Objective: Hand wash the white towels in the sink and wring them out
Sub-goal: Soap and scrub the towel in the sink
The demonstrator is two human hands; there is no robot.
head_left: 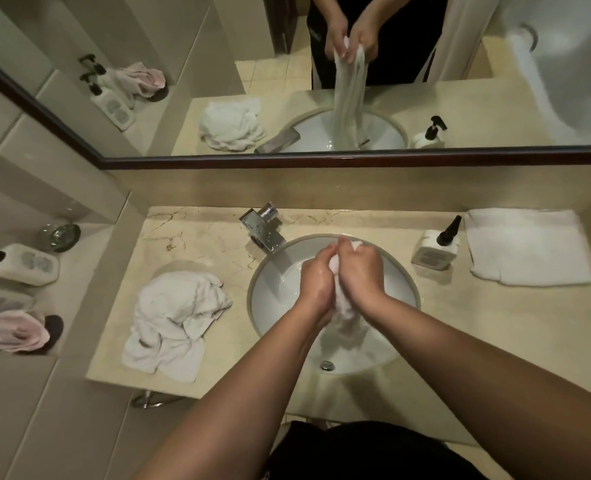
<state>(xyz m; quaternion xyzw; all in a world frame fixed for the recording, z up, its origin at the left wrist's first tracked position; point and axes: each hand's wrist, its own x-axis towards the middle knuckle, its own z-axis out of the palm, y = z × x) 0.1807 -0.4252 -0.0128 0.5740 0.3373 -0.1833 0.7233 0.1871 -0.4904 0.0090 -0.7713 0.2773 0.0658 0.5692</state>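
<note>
Over the round white sink (273, 296), my left hand (316, 277) and my right hand (360, 268) are both closed around the top of a wet white towel (344, 323), side by side and touching. The towel hangs down from my fists into the basin, blurred. A crumpled white towel (173, 317) lies on the counter left of the sink. A folded white towel (526, 245) lies flat on the counter at the far right.
A chrome faucet (264, 228) stands behind the sink at its left. A soap pump bottle (436, 247) sits right of the basin. On the left ledge are a pump bottle (27, 263), a glass dish (62, 233) and a pink cloth (13, 332). A mirror (322, 81) runs along the back wall.
</note>
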